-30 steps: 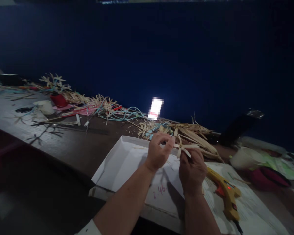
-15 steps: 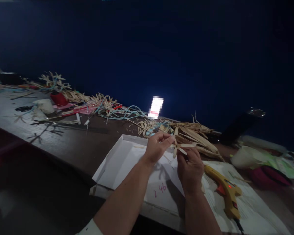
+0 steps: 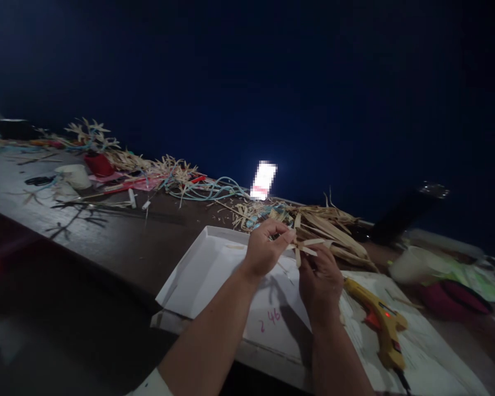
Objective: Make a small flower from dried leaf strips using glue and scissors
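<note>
Over the last second we see the table [image 3: 107,236] and box lid [image 3: 198,275] slide slightly up the frame, while our hands have drawn closer at lower centre. The straw star [image 3: 302,247] now sits lower and more folded, which suggests we keep working its strips. Our left hand [image 3: 266,250] is raised, wrist bent, fingers pinched on one strip. Our right hand [image 3: 320,280], just right of it, grips the star from below. The glue gun [image 3: 377,322] lies lower right.
</note>
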`<state>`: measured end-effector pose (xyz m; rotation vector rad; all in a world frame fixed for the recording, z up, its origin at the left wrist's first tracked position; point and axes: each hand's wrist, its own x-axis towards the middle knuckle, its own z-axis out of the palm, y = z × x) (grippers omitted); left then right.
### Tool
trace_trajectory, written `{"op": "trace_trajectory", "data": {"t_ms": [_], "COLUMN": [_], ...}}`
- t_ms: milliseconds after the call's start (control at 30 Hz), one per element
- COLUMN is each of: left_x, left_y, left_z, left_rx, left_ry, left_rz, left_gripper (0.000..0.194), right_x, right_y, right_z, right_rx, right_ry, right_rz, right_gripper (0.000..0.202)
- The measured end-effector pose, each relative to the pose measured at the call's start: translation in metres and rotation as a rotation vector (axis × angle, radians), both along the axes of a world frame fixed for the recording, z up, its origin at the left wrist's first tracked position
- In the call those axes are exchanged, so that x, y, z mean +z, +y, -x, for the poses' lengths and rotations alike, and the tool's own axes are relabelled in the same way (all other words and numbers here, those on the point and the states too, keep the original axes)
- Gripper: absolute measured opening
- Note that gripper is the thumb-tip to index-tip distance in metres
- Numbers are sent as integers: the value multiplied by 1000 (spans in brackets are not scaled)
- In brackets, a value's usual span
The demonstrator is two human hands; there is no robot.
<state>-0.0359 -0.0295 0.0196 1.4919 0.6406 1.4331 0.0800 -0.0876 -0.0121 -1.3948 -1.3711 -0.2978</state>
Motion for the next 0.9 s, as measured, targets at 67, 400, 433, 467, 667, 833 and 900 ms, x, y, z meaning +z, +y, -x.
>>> {"op": "trace_trajectory", "data": {"t_ms": [67, 400, 433, 467, 667, 833, 900], "left_x": [0, 6, 5, 4, -3, -3, -2], "left_y": [0, 8, 9, 11, 14, 16, 15], "left_z": [0, 13, 15, 16, 16, 13, 12], "left_rx": [-7, -128, -153, -174, -166, -166, -141], "left_ry": [3, 88, 122, 150, 198, 177, 156], "left_rz": [-8, 95, 66, 40, -4, -1, 28], "left_gripper": [16, 26, 23, 21, 14, 9, 9], "right_x": [-1, -2, -2, -2, 2, 4, 5], "right_y": [0, 2, 2, 2, 1, 0, -1], "right_z": [-1, -1, -1, 0, 2, 4, 5], "right_rx": [9, 149, 170, 185, 198, 252, 268], "right_ry": [7, 30, 34, 36, 14, 34, 51], "right_rz": [-11, 40, 49, 64, 136, 120, 116], "right_gripper": [12, 10, 10, 10, 15, 14, 14]}}
